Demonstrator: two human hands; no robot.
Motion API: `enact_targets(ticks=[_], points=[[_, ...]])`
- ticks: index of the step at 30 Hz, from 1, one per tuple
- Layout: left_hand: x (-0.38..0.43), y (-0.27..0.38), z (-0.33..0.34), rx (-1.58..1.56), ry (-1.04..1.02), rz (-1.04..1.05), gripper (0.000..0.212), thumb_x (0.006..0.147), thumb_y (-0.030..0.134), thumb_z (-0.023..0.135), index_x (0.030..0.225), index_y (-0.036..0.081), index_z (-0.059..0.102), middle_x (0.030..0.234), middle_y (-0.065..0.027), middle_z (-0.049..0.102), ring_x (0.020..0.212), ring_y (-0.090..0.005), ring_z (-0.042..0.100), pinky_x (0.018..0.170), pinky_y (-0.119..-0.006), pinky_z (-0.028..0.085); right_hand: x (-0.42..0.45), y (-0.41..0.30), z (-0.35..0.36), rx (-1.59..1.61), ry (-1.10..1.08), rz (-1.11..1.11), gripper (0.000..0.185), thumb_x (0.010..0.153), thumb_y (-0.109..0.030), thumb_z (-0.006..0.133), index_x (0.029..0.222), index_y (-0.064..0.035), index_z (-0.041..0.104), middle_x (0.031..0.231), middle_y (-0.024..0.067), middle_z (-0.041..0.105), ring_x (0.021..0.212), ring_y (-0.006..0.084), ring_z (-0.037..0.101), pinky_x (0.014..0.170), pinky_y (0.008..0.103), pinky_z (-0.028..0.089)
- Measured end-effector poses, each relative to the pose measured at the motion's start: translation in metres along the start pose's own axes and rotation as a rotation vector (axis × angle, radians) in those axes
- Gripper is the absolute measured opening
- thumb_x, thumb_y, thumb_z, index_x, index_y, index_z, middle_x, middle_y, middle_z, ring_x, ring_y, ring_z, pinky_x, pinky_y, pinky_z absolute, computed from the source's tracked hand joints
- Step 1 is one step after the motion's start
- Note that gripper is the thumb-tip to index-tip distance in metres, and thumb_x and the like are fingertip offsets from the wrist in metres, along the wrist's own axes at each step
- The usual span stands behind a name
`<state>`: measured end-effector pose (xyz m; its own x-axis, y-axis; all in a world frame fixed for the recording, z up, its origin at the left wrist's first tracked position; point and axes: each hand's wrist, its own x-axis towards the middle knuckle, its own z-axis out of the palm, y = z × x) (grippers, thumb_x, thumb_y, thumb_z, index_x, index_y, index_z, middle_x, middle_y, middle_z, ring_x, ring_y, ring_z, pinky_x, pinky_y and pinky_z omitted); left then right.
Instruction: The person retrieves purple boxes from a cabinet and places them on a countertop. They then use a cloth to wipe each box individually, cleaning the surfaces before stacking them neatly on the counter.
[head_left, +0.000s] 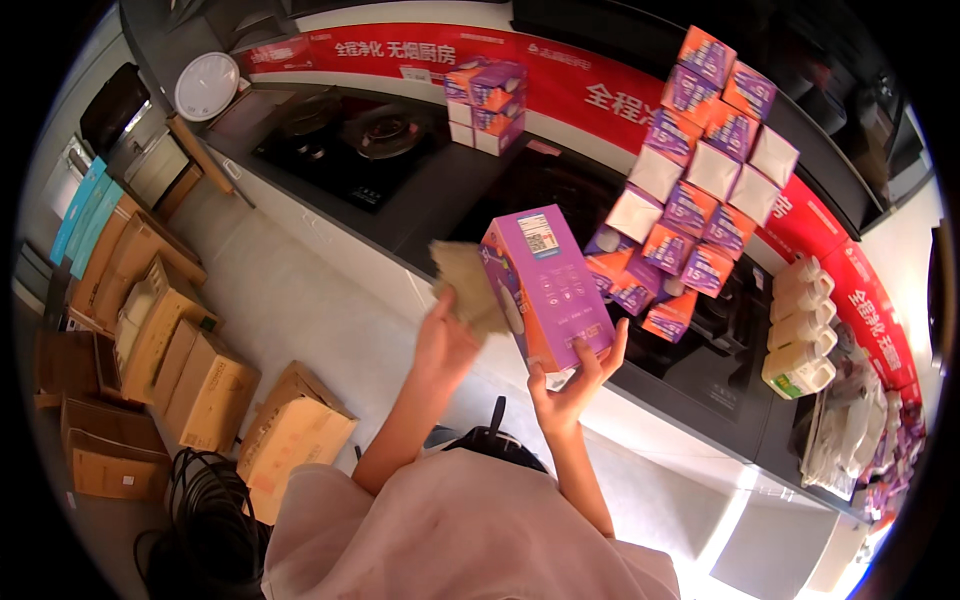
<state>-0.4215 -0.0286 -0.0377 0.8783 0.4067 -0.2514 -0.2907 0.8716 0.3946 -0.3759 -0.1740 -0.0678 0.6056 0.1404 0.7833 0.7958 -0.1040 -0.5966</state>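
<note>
In my right hand (574, 375) is a tall purple and orange LED bulb box (551, 292), gripped near its lower end, with a printed label near its upper end. My left hand (448, 337) holds a tan cloth (471, 289) just left of that box; the cloth looks slightly blurred. Beyond the box, many small purple and orange bulb boxes (686, 206) are stacked on the counter, some showing white ends. A smaller stack of similar boxes (487, 105) stands farther back, against the red banner.
The dark counter (420, 199) carries gas hobs (322, 150). Several plastic jugs (802, 330) and plastic-wrapped items (847, 420) stand at the right. Cardboard boxes (210, 397) and a coil of black cable (202, 487) lie on the floor at the left. A round white lid (207, 86) is at the far left end.
</note>
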Motion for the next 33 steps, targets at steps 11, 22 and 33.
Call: enact_targets(ticks=[11, 22, 33], points=[[0.007, 0.143, -0.006, 1.812, -0.717, 1.042, 0.039, 0.067, -0.003, 0.050, 0.103, 0.009, 0.060, 0.122, -0.0063, 0.051, 0.120, -0.0276, 0.041, 0.100, -0.047, 0.027, 0.013, -0.034, 0.133, 0.050, -0.035, -0.193, 0.082, 0.060, -0.001, 0.069, 0.130, -0.0150, 0.027, 0.134, 0.0274, 0.015, 0.120, 0.0436, 0.029, 0.093, 0.0496, 0.034], [0.078, 0.253, -0.083, 1.758, -0.449, 0.868, 0.036, 0.070, -0.008, 0.051, 0.103, 0.005, 0.059, 0.117, -0.0067, 0.054, 0.118, -0.0272, 0.043, 0.097, -0.038, 0.036, 0.001, -0.054, 0.233, 0.007, -0.108, -0.207, 0.085, 0.060, -0.002, 0.069, 0.132, -0.0180, 0.026, 0.136, 0.0257, 0.015, 0.122, 0.0422, 0.027, 0.094, 0.0485, 0.031], [0.118, 0.265, -0.085, 1.640, -0.735, 0.902, 0.030, 0.068, -0.004, 0.050, 0.095, 0.004, 0.061, 0.113, -0.0087, 0.057, 0.113, -0.0273, 0.048, 0.096, -0.041, 0.036, 0.009, -0.009, 0.302, 0.019, -0.159, -0.201, 0.081, 0.062, -0.001, 0.066, 0.131, -0.0156, 0.027, 0.137, 0.0246, 0.016, 0.125, 0.0409, 0.024, 0.099, 0.0489, 0.026]])
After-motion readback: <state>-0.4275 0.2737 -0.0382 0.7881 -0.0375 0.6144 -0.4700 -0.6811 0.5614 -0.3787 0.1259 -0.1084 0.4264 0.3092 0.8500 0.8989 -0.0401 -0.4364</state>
